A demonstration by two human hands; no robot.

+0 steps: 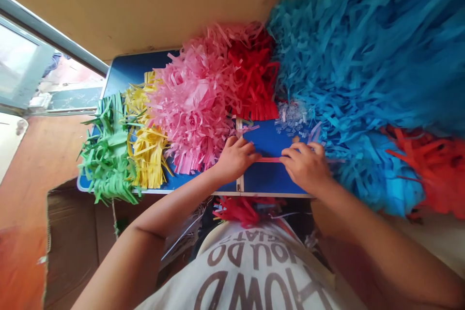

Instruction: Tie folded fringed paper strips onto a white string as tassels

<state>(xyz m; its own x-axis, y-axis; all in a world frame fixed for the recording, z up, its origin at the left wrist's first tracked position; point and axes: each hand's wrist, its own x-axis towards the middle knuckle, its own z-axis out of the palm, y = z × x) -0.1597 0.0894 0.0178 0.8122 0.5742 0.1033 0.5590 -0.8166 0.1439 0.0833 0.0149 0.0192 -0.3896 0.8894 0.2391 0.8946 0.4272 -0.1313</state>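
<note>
Between my two hands a thin pink paper strip [269, 160] stretches sideways just above the blue table [274, 179]. My left hand [238, 156] is closed on its left end, close to the pink fringed paper pile [199, 101]. At the other end my right hand [304, 162] pinches the strip, its fingers bent. A pale purple strip [315, 131] sticks up just behind the right hand. Small clear plastic bits [292, 115] lie on the table beyond that hand.
Yellow [148, 155] and green fringed paper [112, 150] cover the table's left end. Red fringed paper [256, 82] sits behind. A large blue fringe heap [363, 68] fills the right, with more red fringe [436, 169] beside it. Red strips [240, 209] rest at my lap.
</note>
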